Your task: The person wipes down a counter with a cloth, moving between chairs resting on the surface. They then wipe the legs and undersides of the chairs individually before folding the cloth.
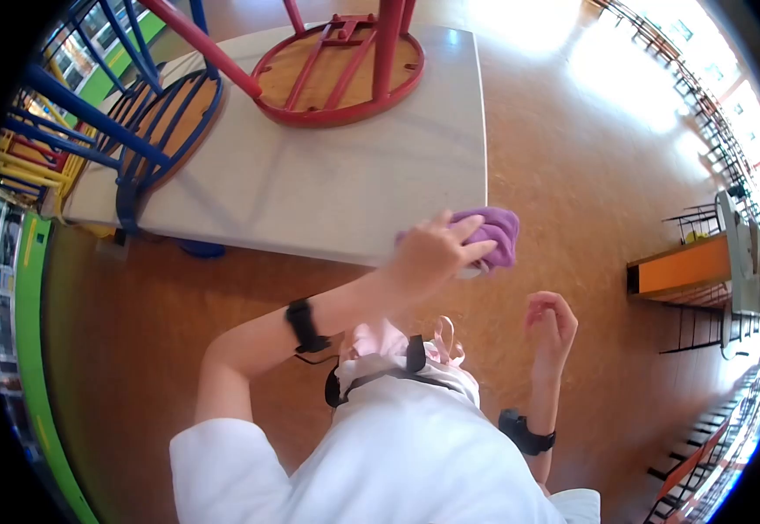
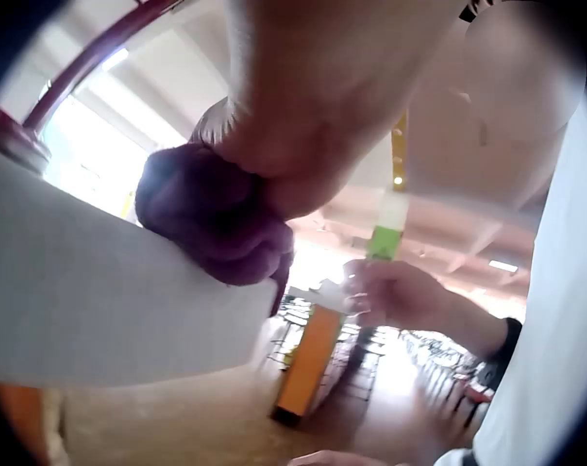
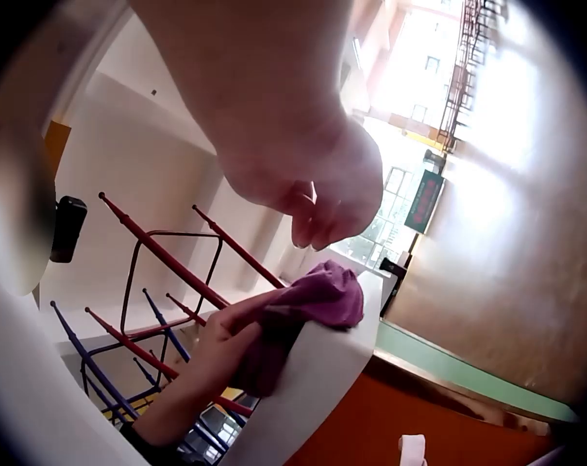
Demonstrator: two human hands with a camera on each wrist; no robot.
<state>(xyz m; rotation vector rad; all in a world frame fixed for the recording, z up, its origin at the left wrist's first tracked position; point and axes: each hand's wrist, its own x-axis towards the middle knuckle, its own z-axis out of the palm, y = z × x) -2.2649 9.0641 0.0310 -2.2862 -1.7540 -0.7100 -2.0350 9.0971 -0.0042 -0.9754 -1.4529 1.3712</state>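
Note:
At the near right corner of a white table (image 1: 345,188), my left hand (image 1: 428,255) grips a bunched purple cloth (image 1: 504,236). Its fingers spread over the cloth, and part of the fabric hangs past the table edge. In the left wrist view, the cloth (image 2: 211,214) lies bunched beneath the palm against the tabletop. The right wrist view shows the cloth (image 3: 327,296) folded over the corner. My right hand (image 1: 554,325) hangs in the air to the right of the table, its fingers loosely curled around nothing.
A red stool (image 1: 297,74) rests upside down on the table, with a blue stool (image 1: 183,122) upturned to its left. Green-framed cabinets (image 1: 35,288) line the left side. An orange-sided counter (image 1: 681,266) stands off to the right on the brown floor (image 1: 563,175).

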